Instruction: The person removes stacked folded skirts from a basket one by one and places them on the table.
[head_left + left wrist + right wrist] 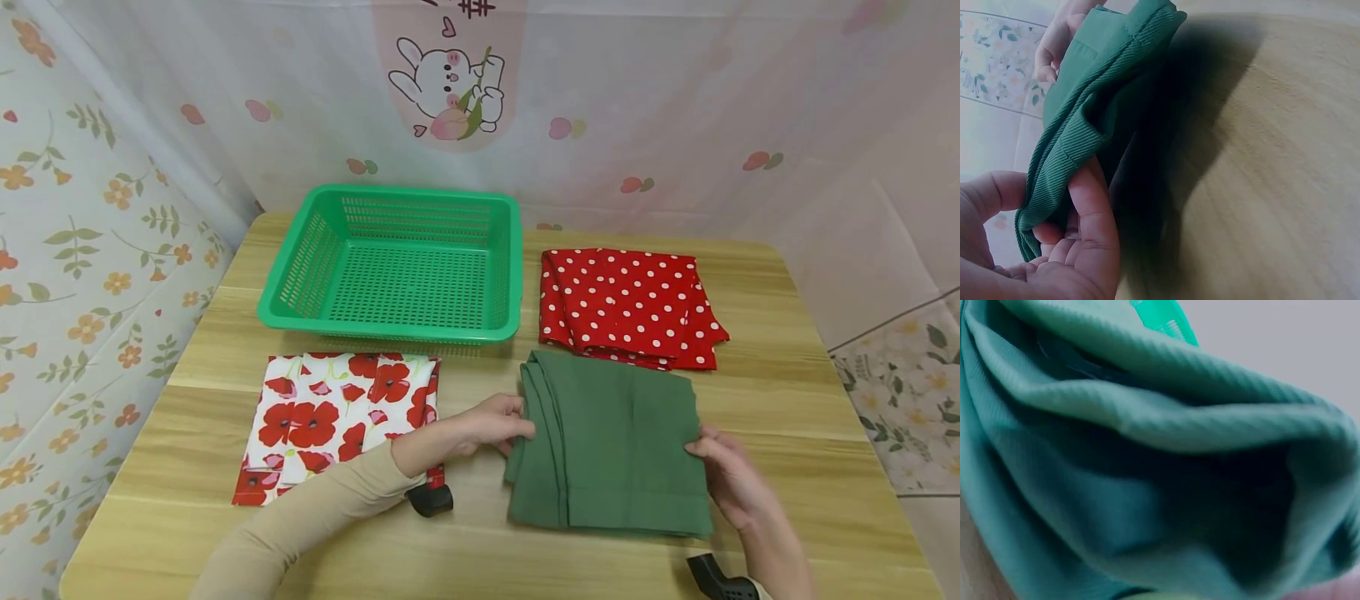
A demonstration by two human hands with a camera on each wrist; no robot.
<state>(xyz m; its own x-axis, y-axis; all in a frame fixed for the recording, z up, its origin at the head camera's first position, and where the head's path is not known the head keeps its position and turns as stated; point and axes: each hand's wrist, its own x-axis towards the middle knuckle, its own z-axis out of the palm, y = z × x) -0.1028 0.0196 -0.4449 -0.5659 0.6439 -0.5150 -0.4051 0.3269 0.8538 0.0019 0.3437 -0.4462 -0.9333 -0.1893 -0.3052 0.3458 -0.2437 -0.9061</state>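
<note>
A folded dark green cloth (pixel 622 442) is held between both hands at the right front of the table. On its left edge the left hand (pixel 491 423) pinches the layers, thumb on one side and fingers beneath, as the left wrist view shows at the cloth's hem (pixel 1079 131). The right hand (pixel 731 475) grips the opposite edge, its thumb on top and its other fingers hidden under the fabric. Folds of the green cloth (pixel 1147 425) fill the right wrist view. In the left wrist view a shadow beneath shows the cloth lifted off the wood.
A green plastic basket (pixel 412 325) stands at the back. Behind the green cloth lies a folded red polka-dot cloth (pixel 630 304). A folded white cloth with red flowers (pixel 322 417) lies at the left, partly behind the left forearm. Printed curtains (pixel 637 108) hang behind the table.
</note>
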